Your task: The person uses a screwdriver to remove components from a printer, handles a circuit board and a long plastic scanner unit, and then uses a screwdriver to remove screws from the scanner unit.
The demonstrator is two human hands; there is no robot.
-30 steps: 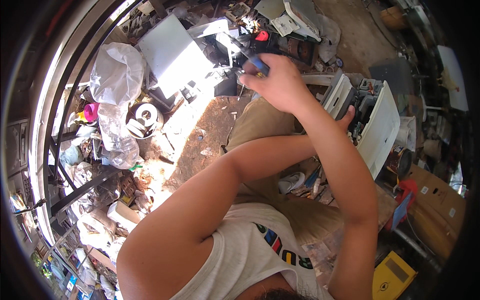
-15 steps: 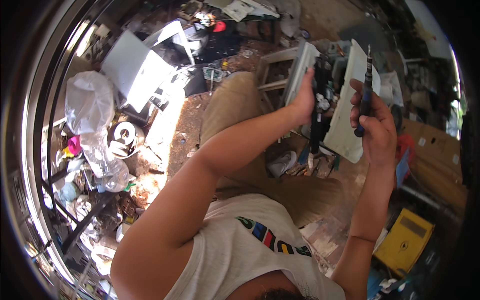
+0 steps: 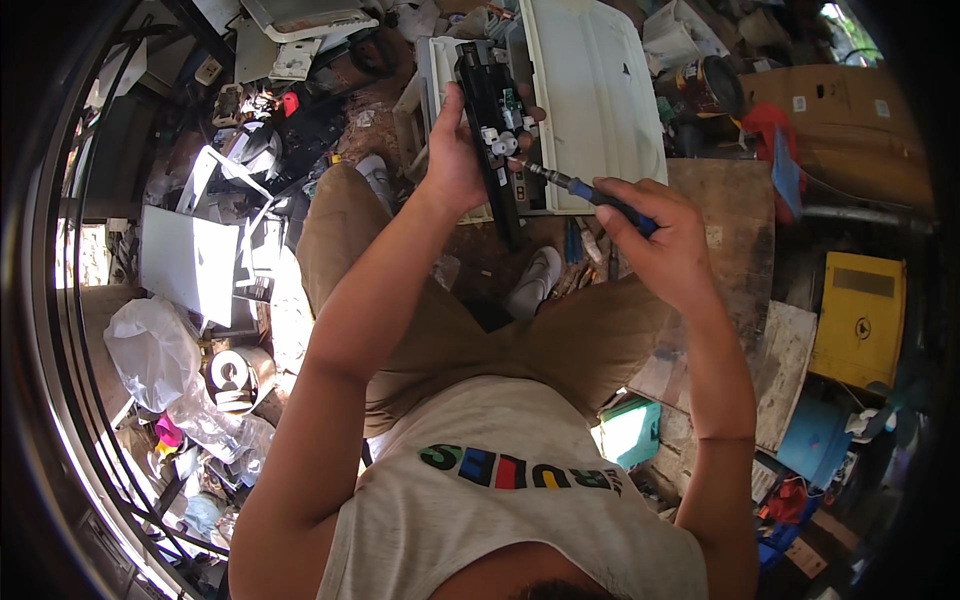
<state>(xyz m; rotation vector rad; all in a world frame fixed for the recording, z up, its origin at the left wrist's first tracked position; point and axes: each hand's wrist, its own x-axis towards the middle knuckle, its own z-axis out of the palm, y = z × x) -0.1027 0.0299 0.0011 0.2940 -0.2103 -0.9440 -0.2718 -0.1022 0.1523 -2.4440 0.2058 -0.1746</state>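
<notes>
My left hand point(image 3: 456, 165) is closed around a long black plastic part point(image 3: 504, 208) and holds it up, tilted slightly, with fingertips showing at its far side. White gears point(image 3: 502, 141) and a small green circuit board point(image 3: 509, 107) are on this part. In my right hand point(image 3: 665, 235) is a screwdriver point(image 3: 575, 188) with a blue and black handle, gripped between thumb and fingers. Its shaft points left, and the tip is at or close to the white gears; whether it touches a screw is too small to tell.
Behind the part stands a large off-white plastic casing point(image 3: 600, 110). A wooden board point(image 3: 722, 240) lies at the right, with a yellow metal box point(image 3: 858, 318) beyond it. Clear plastic bags point(image 3: 152, 345) and a wire roll point(image 3: 235, 375) are at the left, amid scattered scrap.
My right hand has come down and left, turning the screwdriver from upright to pointing at the black part. The part now faces me more fully. The whole view has shifted.
</notes>
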